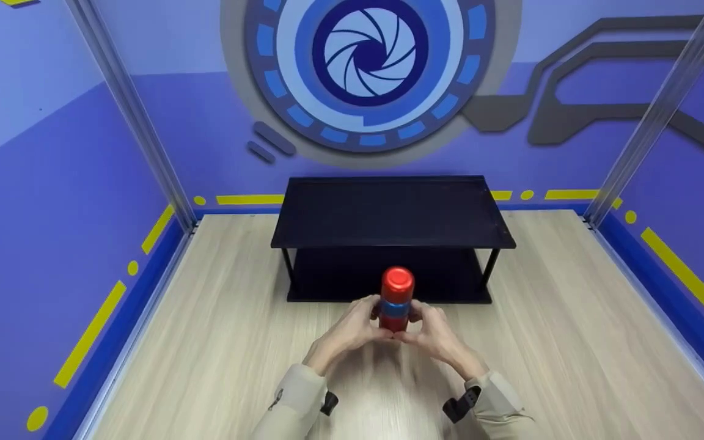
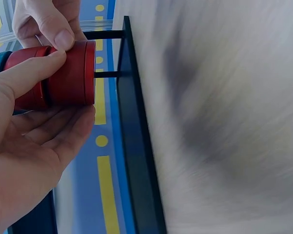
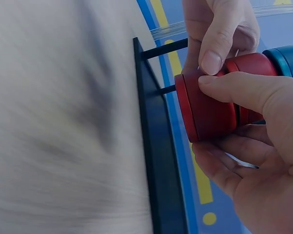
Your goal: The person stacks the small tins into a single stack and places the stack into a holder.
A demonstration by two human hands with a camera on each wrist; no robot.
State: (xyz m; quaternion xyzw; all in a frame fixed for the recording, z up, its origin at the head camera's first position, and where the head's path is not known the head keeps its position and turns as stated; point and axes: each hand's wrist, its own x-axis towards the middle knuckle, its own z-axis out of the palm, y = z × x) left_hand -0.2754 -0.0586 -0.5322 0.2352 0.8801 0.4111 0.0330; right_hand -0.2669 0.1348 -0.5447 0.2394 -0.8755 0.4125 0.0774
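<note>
Both hands hold an upright red metallic cylinder (image 1: 396,281) with a blue band, in front of the black shelf (image 1: 388,214). Its side shows grooves between sections, and its round top has a ring-shaped edge. My left hand (image 1: 355,324) grips the lower red section from the left, the thumb (image 2: 36,73) across the front and fingers curved behind. From the other side my right hand (image 1: 434,333) grips the same section, thumb (image 3: 234,90) on the front. The two thumb tips meet. In the wrist views, the red bottom end appears raised off the tabletop.
The black shelf has two levels joined by thin posts and stands against the back wall on a light wood tabletop (image 1: 205,348). Blue-purple panels with yellow marks enclose the back and sides. Metal posts (image 1: 138,122) rise at the rear corners.
</note>
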